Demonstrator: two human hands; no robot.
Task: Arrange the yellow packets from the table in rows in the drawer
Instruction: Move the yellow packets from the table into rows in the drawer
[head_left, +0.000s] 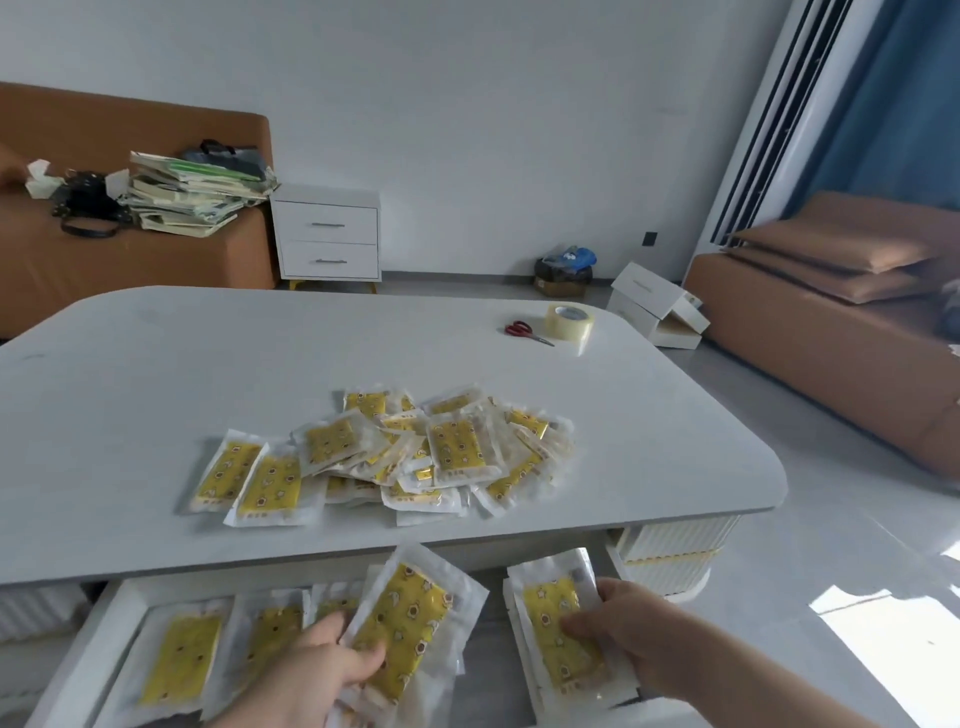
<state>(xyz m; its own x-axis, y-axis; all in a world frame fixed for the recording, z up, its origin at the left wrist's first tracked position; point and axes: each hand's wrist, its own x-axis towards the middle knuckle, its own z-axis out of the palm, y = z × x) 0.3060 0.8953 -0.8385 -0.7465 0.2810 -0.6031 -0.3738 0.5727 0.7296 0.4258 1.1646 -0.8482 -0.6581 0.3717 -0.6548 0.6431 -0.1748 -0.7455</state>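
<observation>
A loose pile of yellow packets (415, 452) in clear wrappers lies on the white table (156, 374). Below the table's front edge the white drawer (111, 629) stands pulled out, with several packets (179, 657) lying side by side at its left. My left hand (317, 670) grips one tilted yellow packet (402, 618) over the drawer's middle, thumb on top. My right hand (634, 631) holds a small stack of packets (558, 634) at the drawer's right side, fingers on the top one.
Red scissors (527, 332) and a roll of clear tape (569, 321) sit at the table's far right. Behind stand a white nightstand (327, 234), an orange sofa with books (192, 192), white boxes on the floor (657, 304) and orange cushions (831, 260).
</observation>
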